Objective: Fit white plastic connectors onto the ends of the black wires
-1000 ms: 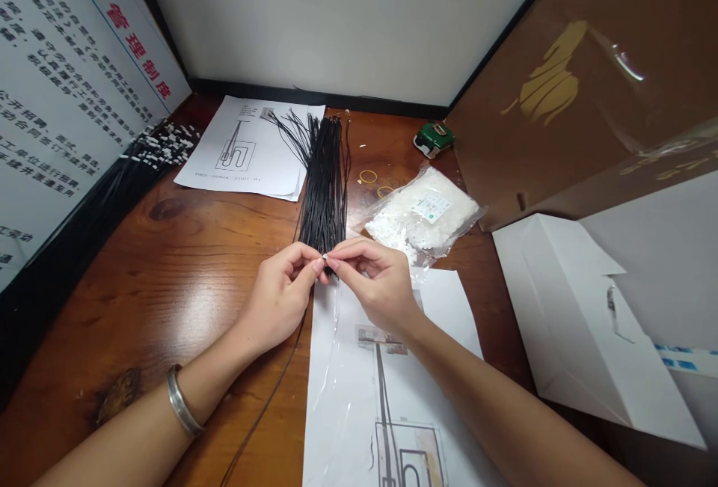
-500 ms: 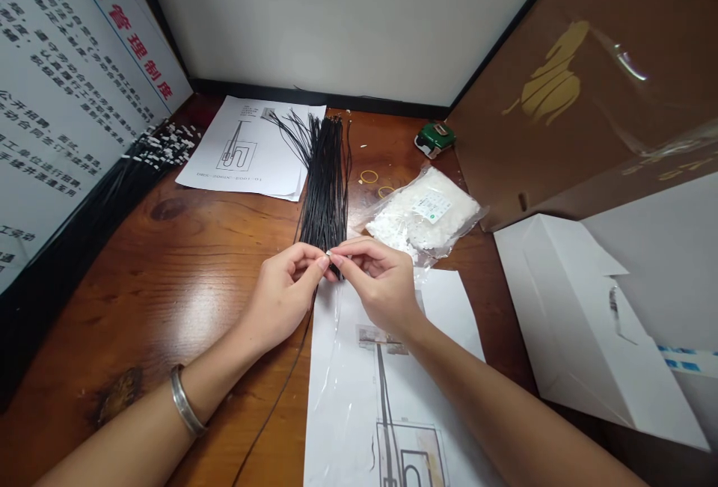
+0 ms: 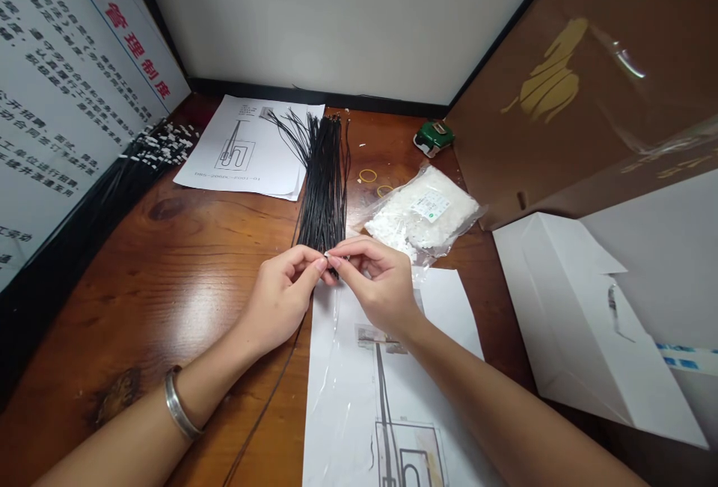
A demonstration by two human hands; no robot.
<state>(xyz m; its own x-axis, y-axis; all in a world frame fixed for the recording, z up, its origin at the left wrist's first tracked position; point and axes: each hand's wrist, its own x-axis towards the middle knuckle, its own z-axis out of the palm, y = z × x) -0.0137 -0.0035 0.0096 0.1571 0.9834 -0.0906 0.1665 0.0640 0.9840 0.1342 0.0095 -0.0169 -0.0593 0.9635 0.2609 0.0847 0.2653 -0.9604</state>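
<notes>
My left hand is closed in a pinch on a thin black wire, which trails down toward the bottom edge of the view. Fingertip to fingertip with it, my right hand pinches a tiny white connector housing, mostly hidden by the fingers. Just beyond both hands lies a thick bundle of black wires. To the right of the bundle rests a clear plastic bag full of small white pieces. Under my right hand is a printed drawing sheet.
More black wires with white ends lie along the left panel. A second drawing sheet, yellow rubber bands and a green tape measure are at the back. A brown box and a white box stand right.
Both hands stay pinched together in nearly the same place. The trailing wire has shifted slightly to the left, and the white piece shows a little less between my fingertips.
</notes>
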